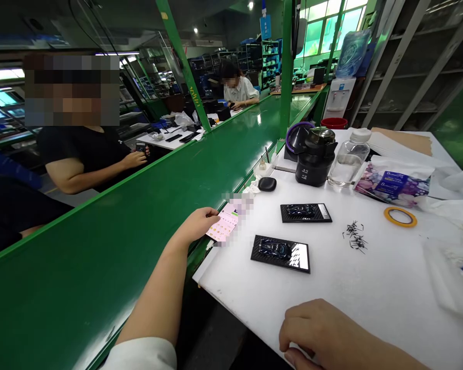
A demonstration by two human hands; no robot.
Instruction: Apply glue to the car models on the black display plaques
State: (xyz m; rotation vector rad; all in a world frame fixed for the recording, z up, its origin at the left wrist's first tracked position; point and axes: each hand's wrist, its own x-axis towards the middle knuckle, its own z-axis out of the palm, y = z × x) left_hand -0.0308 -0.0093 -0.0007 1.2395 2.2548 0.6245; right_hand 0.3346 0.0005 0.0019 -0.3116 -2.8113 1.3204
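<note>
The long green conveyor belt (146,216) fills the left half of my view, running up toward the top centre, with a person in a black shirt (85,154) seated across it at the left and another in a white shirt (239,88) far up the line. The white worktop (370,288) takes the lower right. At its far end stand a black lidded jug (315,156) and, just beside it, a clear plastic bottle (349,159); to the right of them lies a purple printed packet (393,185).

Mid-worktop lie two flat black rectangular panels with a glossy dark insert: the nearer panel (281,253) and the farther panel (305,213), apart from each other, with no hand on either. Right of them sit a scatter of small black screws (355,235) and a yellow tape ring (400,217).

My left hand (198,223) rests at the worktop's left edge, its fingers curled around a phone with a pink screen (226,223). My right hand (324,334) lies at the bottom of the frame, fingers loosely curled on the worktop, holding nothing that I can see.

By my judgement the panel work is paused: both panels lie untouched, the screws are loose, and I cannot tell whether any are fitted.
</note>
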